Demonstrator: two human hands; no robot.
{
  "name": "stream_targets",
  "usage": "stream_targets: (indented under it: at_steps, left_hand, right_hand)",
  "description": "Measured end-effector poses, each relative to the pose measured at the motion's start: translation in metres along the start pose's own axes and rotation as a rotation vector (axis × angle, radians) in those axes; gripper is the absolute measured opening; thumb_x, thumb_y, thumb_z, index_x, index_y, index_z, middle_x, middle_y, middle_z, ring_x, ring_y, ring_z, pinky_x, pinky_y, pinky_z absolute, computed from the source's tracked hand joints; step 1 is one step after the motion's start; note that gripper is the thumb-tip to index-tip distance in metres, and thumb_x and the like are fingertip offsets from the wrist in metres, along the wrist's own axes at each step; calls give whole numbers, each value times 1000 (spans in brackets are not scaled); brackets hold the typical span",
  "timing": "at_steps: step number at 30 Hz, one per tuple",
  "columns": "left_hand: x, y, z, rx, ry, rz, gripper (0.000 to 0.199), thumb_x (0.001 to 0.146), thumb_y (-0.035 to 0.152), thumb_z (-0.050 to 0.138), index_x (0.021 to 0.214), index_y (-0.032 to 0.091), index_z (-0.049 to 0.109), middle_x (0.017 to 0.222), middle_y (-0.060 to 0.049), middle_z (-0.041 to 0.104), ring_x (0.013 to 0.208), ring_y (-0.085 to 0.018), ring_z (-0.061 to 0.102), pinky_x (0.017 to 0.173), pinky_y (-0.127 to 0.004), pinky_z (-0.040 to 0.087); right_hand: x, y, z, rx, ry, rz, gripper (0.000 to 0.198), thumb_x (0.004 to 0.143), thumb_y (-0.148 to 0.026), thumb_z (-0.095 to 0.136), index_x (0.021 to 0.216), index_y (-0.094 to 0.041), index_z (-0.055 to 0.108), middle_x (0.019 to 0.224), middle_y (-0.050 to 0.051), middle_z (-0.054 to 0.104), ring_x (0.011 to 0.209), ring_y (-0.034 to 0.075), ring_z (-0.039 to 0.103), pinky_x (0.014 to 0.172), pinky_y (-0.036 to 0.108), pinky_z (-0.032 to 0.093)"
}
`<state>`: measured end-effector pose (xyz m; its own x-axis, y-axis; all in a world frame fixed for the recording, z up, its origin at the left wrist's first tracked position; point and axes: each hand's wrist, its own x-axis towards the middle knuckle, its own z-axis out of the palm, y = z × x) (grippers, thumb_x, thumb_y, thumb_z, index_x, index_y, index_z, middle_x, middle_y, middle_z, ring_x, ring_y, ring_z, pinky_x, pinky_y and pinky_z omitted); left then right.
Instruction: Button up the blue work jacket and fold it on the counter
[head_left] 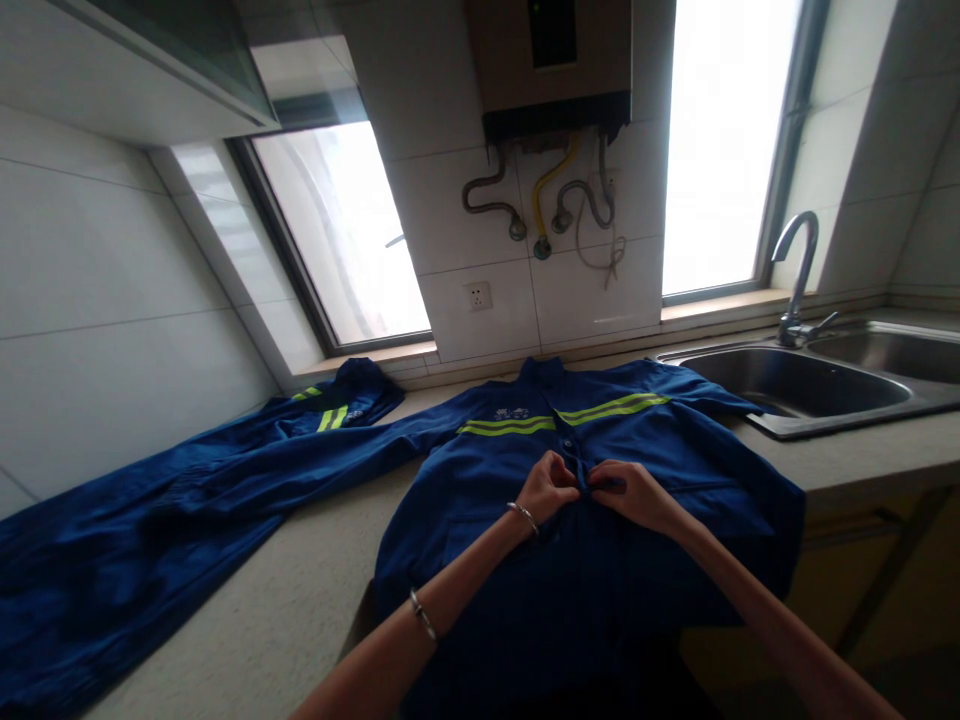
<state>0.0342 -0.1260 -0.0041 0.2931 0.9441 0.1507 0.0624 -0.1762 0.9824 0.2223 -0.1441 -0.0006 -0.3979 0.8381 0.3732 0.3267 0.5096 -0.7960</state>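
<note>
A blue work jacket (480, 480) with yellow-green and grey stripes across the chest lies spread over the counter, its lower part hanging over the front edge. At the middle of its front opening, my left hand (551, 485) pinches the fabric edge, with bracelets on that arm. My right hand (630, 492) pinches the same placket just to the right, fingertips close to the left ones. A button (568, 443) shows just above my fingers. Whatever lies exactly between the fingertips is hidden.
A second blue garment (150, 510) with matching stripes lies along the left counter (300, 590), beneath the jacket's left-hand sleeve. To the right are a steel sink (780, 432) and a faucet (799, 270). A water heater (555, 60) with hoses hangs on the tiled wall.
</note>
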Motion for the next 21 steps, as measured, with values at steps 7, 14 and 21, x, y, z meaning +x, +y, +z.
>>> stream_targets:
  at_steps: [7,14,21]
  left_hand:
    - [-3,1,0,66,-25,68,38,57,8,68,87,17,45,71,2,62,64,-12,59,60,-21,43]
    - [-4,0,-1,99,-31,67,45,57,6,68,92,17,42,75,0,65,67,-13,61,62,-22,45]
    - [-2,0,0,153,-85,105,37,59,3,62,86,17,41,72,3,61,66,-11,59,59,-19,41]
  right_hand:
    - [6,-1,-4,23,-57,-21,9,71,-14,61,78,-15,66,93,5,62,82,16,59,71,26,49]
    - [9,0,-5,-59,-56,-16,9,66,-10,60,73,-14,66,88,4,64,77,15,59,69,24,47]
    - [27,-4,-8,-173,-177,22,11,60,-9,59,65,-13,68,70,1,66,62,13,58,58,21,43]
